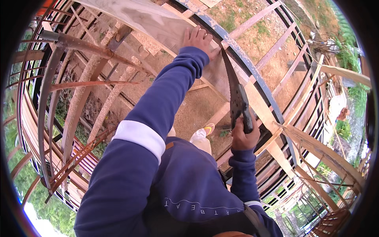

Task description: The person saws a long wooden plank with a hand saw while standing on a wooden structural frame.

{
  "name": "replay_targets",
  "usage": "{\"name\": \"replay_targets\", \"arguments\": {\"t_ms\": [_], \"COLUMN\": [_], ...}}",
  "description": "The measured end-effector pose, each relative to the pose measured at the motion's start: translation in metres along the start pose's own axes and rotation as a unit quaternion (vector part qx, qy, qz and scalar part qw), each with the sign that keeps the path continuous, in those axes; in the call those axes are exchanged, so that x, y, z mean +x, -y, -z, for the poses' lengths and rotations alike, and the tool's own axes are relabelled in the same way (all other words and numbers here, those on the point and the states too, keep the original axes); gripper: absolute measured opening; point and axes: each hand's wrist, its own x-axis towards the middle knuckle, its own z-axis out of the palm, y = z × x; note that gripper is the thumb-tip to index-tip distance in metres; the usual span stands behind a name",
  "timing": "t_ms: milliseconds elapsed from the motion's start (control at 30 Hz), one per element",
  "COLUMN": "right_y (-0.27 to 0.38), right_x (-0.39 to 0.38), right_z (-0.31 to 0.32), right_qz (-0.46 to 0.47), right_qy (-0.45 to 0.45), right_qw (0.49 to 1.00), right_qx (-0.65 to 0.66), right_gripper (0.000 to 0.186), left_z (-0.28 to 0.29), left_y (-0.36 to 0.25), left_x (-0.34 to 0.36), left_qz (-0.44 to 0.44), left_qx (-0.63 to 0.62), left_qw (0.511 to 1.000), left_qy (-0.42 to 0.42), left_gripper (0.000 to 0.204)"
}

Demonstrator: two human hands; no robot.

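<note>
My left hand point(199, 41) rests on a wide wooden board point(154, 21), its fingers apart and pressing on the surface beside the tip of a hand saw point(237, 96). The blade crosses the board diagonally, with its toothed edge near the board's right portion. My right hand point(244, 134) is closed round the saw's dark handle, lower right of the board. The board lies along a dark blue-grey bar point(257, 75), over an open framework.
Timber poles point(83, 102) and rusty bars point(92, 84) fill the left side. Pale battens point(306, 142) cross at the right, with more framework around. Below are dirt point(181, 106), patches of grass and my foot in a yellow-strapped sandal point(209, 128).
</note>
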Motion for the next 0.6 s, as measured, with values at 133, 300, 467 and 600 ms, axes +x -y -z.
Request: {"name": "replay_targets", "arguments": {"t_ms": [133, 300, 467, 600], "right_y": [0.011, 0.019, -0.010, -0.009], "right_x": [0.057, 0.078, -0.017, 0.022], "right_z": [-0.021, -0.035, 0.005, -0.017], "right_qz": [0.101, 0.052, 0.085, 0.106], "right_qy": [-0.069, -0.040, -0.041, -0.070], "right_qw": [0.986, 0.995, 0.995, 0.990], "right_qx": [-0.111, -0.070, -0.029, -0.060], "right_gripper": [0.033, 0.034, 0.039, 0.038], "left_z": [0.002, -0.001, 0.001, 0.000], "left_y": [-0.013, -0.015, -0.006, -0.006], "left_x": [0.009, -0.001, -0.002, 0.002], "left_qz": [-0.011, -0.024, -0.012, -0.016], "left_qx": [-0.004, 0.009, 0.016, 0.014], "left_qw": [0.999, 0.999, 0.998, 0.997], "left_qy": [-0.047, -0.042, -0.062, -0.068], "left_gripper": [0.063, 0.062, 0.064, 0.062]}}
